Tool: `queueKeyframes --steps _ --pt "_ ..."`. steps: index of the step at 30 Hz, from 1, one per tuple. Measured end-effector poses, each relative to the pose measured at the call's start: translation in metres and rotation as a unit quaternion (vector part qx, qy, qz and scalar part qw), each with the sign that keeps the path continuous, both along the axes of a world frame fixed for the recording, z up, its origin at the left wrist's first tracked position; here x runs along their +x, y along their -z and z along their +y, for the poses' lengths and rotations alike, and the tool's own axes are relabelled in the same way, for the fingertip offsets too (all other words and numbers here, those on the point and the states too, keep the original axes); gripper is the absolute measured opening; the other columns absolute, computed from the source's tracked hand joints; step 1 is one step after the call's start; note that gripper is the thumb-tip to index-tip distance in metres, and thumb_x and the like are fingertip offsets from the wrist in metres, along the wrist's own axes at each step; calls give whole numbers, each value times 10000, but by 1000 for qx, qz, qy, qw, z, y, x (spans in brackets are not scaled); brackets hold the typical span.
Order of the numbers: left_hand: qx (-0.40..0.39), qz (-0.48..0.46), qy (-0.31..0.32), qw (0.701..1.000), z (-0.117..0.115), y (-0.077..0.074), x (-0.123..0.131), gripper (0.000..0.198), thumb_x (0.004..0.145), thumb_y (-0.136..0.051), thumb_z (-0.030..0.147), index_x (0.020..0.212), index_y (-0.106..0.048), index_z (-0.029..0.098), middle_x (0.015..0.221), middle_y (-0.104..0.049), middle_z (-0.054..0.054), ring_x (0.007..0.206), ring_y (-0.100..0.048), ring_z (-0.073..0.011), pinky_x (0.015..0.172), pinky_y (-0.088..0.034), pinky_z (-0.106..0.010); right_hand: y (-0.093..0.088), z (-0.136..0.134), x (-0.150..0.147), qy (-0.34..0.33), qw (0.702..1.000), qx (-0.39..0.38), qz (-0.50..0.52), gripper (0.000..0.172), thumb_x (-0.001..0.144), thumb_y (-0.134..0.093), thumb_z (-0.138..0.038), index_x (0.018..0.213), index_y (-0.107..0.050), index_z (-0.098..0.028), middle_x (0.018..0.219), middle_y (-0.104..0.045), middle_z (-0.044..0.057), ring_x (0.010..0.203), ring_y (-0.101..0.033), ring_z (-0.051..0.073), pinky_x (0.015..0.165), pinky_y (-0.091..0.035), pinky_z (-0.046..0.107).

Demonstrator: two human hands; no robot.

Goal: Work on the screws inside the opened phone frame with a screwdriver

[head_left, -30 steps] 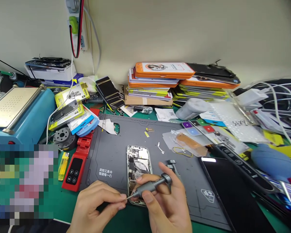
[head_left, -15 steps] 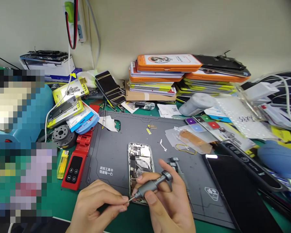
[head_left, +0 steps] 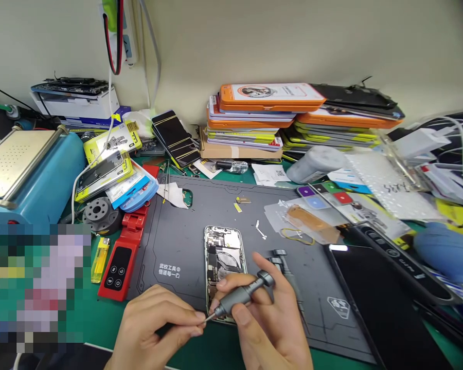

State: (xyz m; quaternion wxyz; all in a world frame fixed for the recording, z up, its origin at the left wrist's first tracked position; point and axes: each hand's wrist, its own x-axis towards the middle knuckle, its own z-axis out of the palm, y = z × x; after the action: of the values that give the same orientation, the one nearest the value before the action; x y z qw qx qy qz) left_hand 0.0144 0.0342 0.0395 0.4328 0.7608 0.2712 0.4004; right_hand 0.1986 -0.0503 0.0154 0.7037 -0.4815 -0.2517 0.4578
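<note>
A grey precision screwdriver [head_left: 239, 297] lies tilted in my right hand [head_left: 272, 318], its shaft pointing down and left. Thumb and fingers of that hand close round its handle. My left hand [head_left: 160, 324] pinches at the tip of the shaft; whether a tiny part sits between those fingertips, I cannot make out. Behind and partly under my hands rests an opened phone [head_left: 226, 252] with its inner parts bare, on a dark grey work mat [head_left: 177, 226]. My right fingers cover its lower part. More grey screwdrivers [head_left: 280, 254] lie just right of the phone.
A large black phone screen [head_left: 386, 298] lies at the right. On the left are a red hinged device [head_left: 118, 267], a yellow lighter [head_left: 100, 259] and a blue machine [head_left: 57, 169]. Orange boxes [head_left: 270, 97] are stacked by the wall. Small white pieces [head_left: 261, 230] lie beyond the phone.
The view has shifted very slightly. Both hands and the screwdriver keep practically the same pose.
</note>
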Motion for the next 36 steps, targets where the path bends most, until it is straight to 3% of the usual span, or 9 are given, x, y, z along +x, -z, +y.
queueKeyframes --steps 6,10,13,16,19,23,32,36 --pt "1 -9 14 1000 1 0 0 134 1188 -737 315 1131 -836 246 899 -907 21 795 -860 -130 766 -663 -216 1 1 0 -9 1000 25 2 573 1147 -716 -269 1666 -541 -435 1175 -812 48 948 -813 179 870 -730 341" --pt "26 8 19 999 3 -1 -2 166 1177 -745 390 1247 -838 271 965 -926 23 828 -863 -123 786 -662 -206 -4 3 5 -26 998 18 56 524 1133 -738 -348 1623 -589 -457 1125 -800 37 921 -811 190 827 -714 325" --pt "64 43 3 997 4 -1 1 263 1198 -694 471 1312 -814 266 1021 -925 18 875 -857 -117 813 -653 -198 -12 4 9 8 997 0 72 448 1150 -701 -412 1590 -626 -436 1091 -802 32 846 -797 171 800 -708 314" --pt "99 87 -4 991 3 -1 5 237 1253 -605 369 1169 -795 255 971 -890 34 841 -817 -114 785 -617 -221 -18 5 9 129 990 5 -59 428 1156 -708 -345 1575 -644 -399 1068 -829 24 913 -815 167 835 -717 306" --pt "136 117 5 984 2 -1 9 248 1250 -558 261 1129 -773 248 948 -866 38 821 -781 -133 761 -576 -262 -17 8 5 235 932 41 -274 612 1085 -778 -146 1629 -609 -369 1079 -855 21 1009 -838 173 883 -728 325" --pt "147 121 24 981 3 0 9 214 1224 -570 190 1153 -767 235 974 -863 28 839 -762 -150 763 -549 -278 -6 16 2 220 850 117 -465 747 959 -797 40 1596 -645 -319 1095 -862 36 930 -865 181 837 -757 336" --pt "150 112 36 982 3 7 9 166 1193 -609 164 1175 -763 223 971 -874 12 831 -749 -173 733 -536 -313 13 6 8 165 838 98 -510 738 940 -798 65 1578 -643 -273 1138 -879 80 940 -894 244 765 -785 377" --pt "154 123 39 980 3 7 9 141 1171 -640 148 1172 -764 215 953 -873 1 822 -749 -178 726 -543 -320 15 5 8 173 840 74 -509 595 936 -812 36 1439 -715 -268 1089 -884 86 880 -893 281 676 -775 394"
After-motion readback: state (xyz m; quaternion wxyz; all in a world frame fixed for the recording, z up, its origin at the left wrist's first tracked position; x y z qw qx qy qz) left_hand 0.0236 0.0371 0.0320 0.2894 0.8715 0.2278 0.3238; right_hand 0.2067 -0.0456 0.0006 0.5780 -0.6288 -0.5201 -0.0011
